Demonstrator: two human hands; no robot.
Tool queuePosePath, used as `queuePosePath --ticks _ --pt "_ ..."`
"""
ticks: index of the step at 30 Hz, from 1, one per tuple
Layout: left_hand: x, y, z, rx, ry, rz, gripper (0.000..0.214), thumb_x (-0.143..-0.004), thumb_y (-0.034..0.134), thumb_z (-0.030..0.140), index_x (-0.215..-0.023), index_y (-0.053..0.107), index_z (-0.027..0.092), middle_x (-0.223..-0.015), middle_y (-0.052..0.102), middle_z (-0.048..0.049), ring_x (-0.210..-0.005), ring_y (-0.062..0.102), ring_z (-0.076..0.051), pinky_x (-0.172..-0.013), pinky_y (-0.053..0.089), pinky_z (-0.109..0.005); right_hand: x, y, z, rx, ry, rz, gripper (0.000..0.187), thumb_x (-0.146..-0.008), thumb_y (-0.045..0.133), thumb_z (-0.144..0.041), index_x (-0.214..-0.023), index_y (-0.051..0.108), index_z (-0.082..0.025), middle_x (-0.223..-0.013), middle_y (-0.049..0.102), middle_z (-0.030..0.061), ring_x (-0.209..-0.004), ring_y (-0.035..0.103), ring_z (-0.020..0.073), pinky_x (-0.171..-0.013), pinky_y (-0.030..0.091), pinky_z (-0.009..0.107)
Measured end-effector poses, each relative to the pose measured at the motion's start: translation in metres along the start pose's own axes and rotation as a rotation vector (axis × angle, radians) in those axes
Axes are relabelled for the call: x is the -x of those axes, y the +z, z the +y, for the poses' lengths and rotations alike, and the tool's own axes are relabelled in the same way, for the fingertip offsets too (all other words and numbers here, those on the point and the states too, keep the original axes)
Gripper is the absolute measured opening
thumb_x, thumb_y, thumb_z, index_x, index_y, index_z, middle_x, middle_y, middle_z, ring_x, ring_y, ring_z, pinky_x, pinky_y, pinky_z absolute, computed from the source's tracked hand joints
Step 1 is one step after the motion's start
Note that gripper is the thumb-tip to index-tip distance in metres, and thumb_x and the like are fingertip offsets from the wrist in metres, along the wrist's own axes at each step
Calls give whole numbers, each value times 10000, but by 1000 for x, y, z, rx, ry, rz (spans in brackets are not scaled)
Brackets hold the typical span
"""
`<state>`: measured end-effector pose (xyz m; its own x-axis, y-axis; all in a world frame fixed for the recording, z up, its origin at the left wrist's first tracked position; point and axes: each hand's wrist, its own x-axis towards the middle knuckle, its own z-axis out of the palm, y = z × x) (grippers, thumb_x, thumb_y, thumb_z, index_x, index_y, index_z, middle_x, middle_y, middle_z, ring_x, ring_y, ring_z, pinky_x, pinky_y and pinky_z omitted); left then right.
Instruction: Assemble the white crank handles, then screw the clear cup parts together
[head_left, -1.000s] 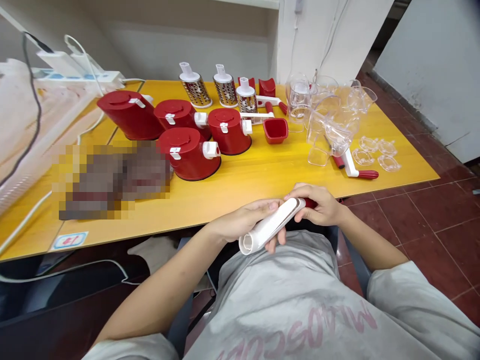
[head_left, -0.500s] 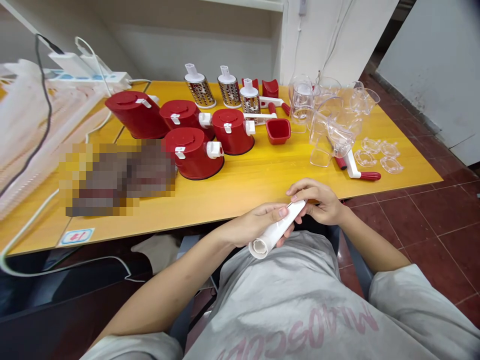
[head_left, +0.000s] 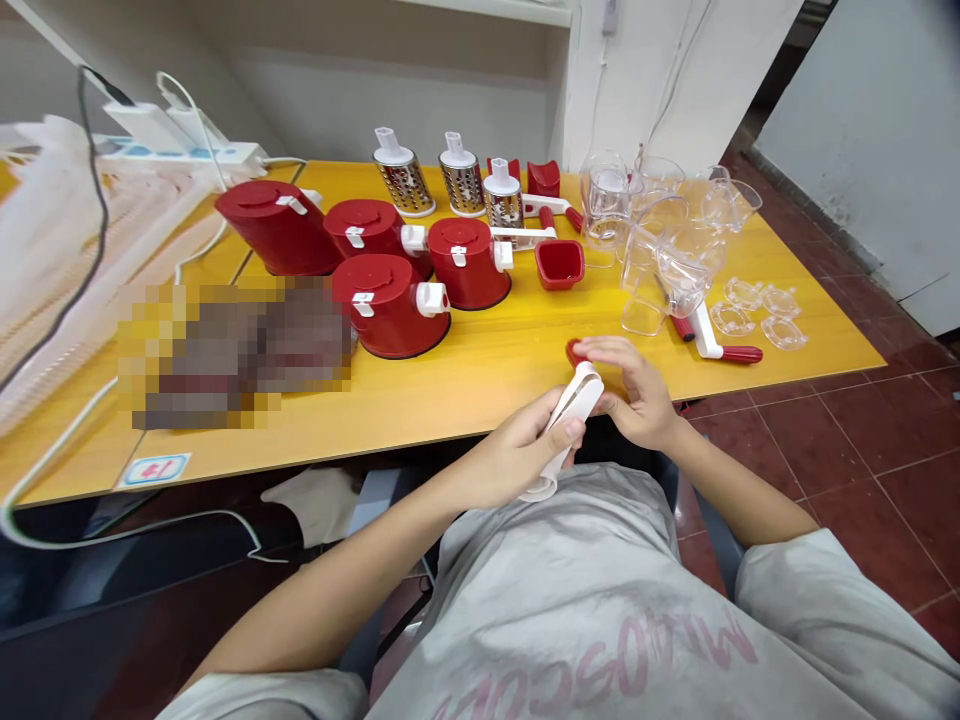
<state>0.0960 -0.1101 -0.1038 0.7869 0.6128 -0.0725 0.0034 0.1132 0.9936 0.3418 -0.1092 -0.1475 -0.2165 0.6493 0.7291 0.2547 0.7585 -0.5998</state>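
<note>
A white crank handle [head_left: 576, 408] with a red grip [head_left: 575, 352] is held above my lap, at the table's front edge. My left hand [head_left: 529, 450] is closed round its white arm, thumb on top. The slotted face of the arm is turned up. My right hand [head_left: 634, 390] is beside the far end, fingers stretched out and apart from the thumb. Its fingertips are at the red grip, which they partly hide; whether they press on it is hard to see.
Red grater bases [head_left: 390, 310] stand left of centre, with metal grater drums [head_left: 405, 183] behind. A small red cup [head_left: 560, 265] lies mid-table. Clear plastic hoppers [head_left: 660, 250], clear rings [head_left: 784, 332] and another crank handle [head_left: 739, 354] are on the right. A pixelated patch covers the front left.
The crank handle has been turned in my hands: its round open end now faces down, and the slotted side and red grip show. My right hand's fingers have spread and moved up slightly.
</note>
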Motion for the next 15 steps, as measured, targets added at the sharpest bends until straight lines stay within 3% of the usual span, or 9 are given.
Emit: queuePosePath --ticks 4,8,12,15 --pt "5 0 10 -301 119 124 324 -1136 641 521 -1166 602 201 -926 600 6 -772 536 -149 -701 454 -270 8 5 -1 -118 239 125 460 -1069 778 -464 -1488 640 -335 -1431 765 94 -1356 752 253 -1230 622 467" --pt "6 -5 15 -487 168 201 246 -1143 597 442 -1116 598 197 -962 652 -11 -831 585 -179 -776 473 -304 8 8 -14 -343 409 31 537 -1049 759 -630 -1442 610 -295 -1256 801 93 -1182 810 242 -1098 687 426" --pt "4 -8 9 -615 181 276 279 -1118 664 457 -1217 630 198 -1083 754 -51 -931 695 -235 -837 512 -338 6 16 -20 -529 505 -29 857 -1015 820 -609 -1710 365 -397 -1484 752 100 -1227 818 237 -1025 730 415" --pt "2 -8 2 -728 188 276 197 -1129 662 392 -1208 661 211 -1105 789 -65 -970 748 -264 -846 522 -349 9 19 -17 -514 452 -62 858 -1022 833 -556 -1747 396 -414 -1593 722 104 -1302 804 239 -1070 714 406"
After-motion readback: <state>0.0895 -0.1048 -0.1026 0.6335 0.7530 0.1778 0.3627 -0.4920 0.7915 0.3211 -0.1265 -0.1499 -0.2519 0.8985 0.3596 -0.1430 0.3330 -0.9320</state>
